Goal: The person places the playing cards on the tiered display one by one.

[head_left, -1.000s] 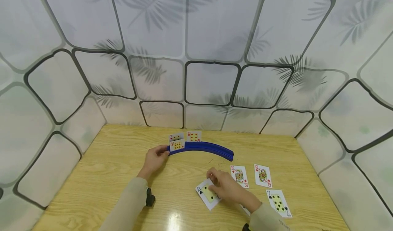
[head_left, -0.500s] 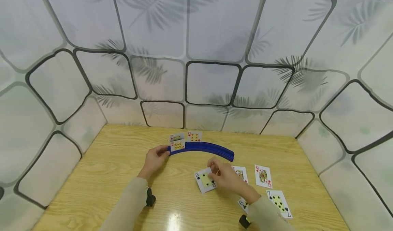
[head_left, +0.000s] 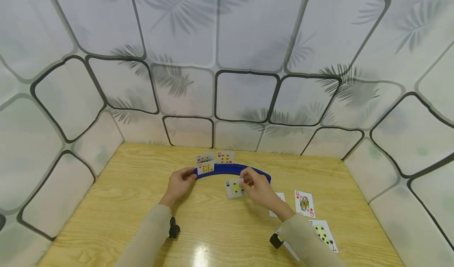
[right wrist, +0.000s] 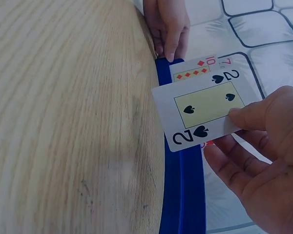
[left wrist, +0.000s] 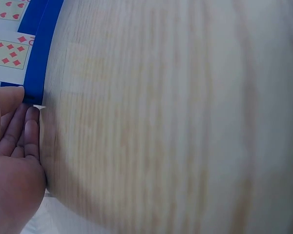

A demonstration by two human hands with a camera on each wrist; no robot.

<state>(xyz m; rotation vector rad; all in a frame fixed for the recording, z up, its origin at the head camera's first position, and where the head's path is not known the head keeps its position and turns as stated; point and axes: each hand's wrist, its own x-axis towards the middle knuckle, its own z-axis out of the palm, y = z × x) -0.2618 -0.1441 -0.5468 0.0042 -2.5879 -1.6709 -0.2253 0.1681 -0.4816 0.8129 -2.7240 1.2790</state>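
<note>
My right hand (head_left: 259, 187) pinches a two of spades (right wrist: 210, 109) by its edge, thumb on the face, raised off the table in front of the curved blue card holder (head_left: 244, 170). At the holder's left end, my left hand (head_left: 179, 185) grips the tip, with the thumb on top in the left wrist view. A ten of diamonds (head_left: 205, 167) stands in the holder's front at that end. Behind it shows a red seven (head_left: 203, 157), partly hidden. Just right of these, a six of hearts (head_left: 225, 157) stands in the back.
On the wooden table (head_left: 134, 188) at the right lie a queen of diamonds (head_left: 304, 204) and a seven of spades (head_left: 323, 235). Another card (head_left: 280, 198) is mostly covered by the right wrist, and one more lies partly under the sleeve. A patterned wall covering (head_left: 244, 97) encloses the table.
My right hand has lifted the two of spades and carried it forward, away from me, up to the blue card holder. The left hand has stayed at the holder's end.
</note>
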